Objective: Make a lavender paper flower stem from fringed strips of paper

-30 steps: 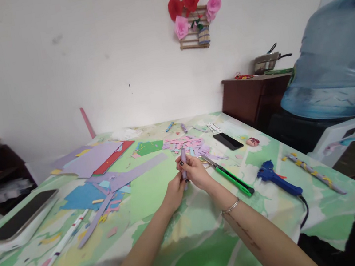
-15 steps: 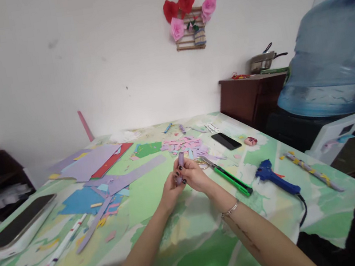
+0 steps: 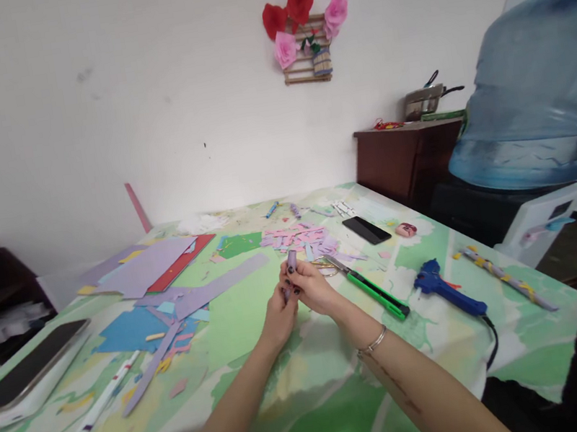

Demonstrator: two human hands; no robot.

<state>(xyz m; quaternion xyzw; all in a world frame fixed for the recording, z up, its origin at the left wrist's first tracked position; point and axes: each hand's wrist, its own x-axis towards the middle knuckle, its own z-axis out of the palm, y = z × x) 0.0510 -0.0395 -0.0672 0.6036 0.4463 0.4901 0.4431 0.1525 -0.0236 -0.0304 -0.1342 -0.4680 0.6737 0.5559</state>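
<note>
Between my two hands stands a small purple paper piece (image 3: 292, 259), narrow and upright, perhaps folded or rolled. My right hand (image 3: 313, 286) pinches it with thumb and fingers. My left hand (image 3: 280, 314) is closed on its lower part, touching the right fingertips. The fingers hide most of the piece. Just beyond the hands lies a heap of pink and purple paper strips (image 3: 297, 236). A green utility knife (image 3: 374, 291) rests right of my right hand, with scissors (image 3: 323, 264) beside its blade. Under and left of my hands is a light green sheet (image 3: 233, 319).
At the right are a blue glue gun (image 3: 450, 289) with its cord, a purple-and-yellow wrapped stick (image 3: 506, 276) and a black phone (image 3: 366, 229). Purple sheets (image 3: 153, 263), blue paper (image 3: 126, 331), a white pen-like stick (image 3: 100, 406) and another phone (image 3: 27, 365) lie left.
My hands stay together on the purple paper piece, with only a slight shift of the fingers. The whole view has moved a little.
</note>
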